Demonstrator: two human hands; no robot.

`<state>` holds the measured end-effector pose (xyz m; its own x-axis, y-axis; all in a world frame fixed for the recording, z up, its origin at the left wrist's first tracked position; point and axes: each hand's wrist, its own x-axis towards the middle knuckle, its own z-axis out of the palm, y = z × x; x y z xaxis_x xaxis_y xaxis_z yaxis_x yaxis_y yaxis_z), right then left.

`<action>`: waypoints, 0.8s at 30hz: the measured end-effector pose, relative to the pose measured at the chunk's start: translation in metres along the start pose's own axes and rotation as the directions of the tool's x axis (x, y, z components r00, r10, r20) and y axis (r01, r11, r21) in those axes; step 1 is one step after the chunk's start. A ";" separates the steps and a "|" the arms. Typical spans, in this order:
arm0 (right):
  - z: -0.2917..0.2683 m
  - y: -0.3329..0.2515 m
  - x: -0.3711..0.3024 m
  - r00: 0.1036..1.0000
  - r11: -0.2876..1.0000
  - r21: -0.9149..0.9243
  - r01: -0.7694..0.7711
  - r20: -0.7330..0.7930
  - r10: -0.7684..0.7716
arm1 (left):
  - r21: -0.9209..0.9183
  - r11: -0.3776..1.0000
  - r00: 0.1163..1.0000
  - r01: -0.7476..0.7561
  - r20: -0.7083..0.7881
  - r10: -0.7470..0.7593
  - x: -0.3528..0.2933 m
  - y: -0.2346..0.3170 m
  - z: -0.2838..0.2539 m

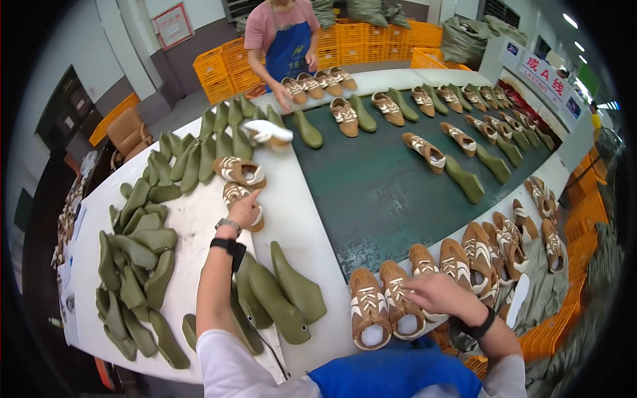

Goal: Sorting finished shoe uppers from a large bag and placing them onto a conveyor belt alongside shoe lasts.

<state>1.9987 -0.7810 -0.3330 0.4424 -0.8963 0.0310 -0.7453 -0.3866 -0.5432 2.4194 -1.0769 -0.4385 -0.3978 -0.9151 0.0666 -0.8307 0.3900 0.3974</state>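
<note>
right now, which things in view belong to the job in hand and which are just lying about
Seem part of the job:
- brown-and-white shoes, at both the left hand and right hand
- green shoe lasts
- dark green belt
- white tabletop

Seemingly just around:
- brown chair
- stacked orange crates
- framed wall sign

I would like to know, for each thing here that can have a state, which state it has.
Left hand: index finger extended, at a brown shoe
Right hand: fingers bent, over near shoes
Near shoes: laced
Green lasts on white table: bare, clustered
Dark green belt: running or stopped, cannot tell
Orange crates: stacked
</note>
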 end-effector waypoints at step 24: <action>0.206 0.006 0.119 0.650 0.269 0.625 -0.733 0.760 0.005 | -0.931 0.016 0.757 0.364 0.286 -0.588 -0.249 0.147 0.118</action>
<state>2.1497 -0.8456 -0.5053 0.6626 -0.4195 -0.6205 -0.2130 0.6887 -0.6930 2.3503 -0.7799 -0.5049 0.0759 -0.8922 -0.4452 0.2047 -0.4230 0.8827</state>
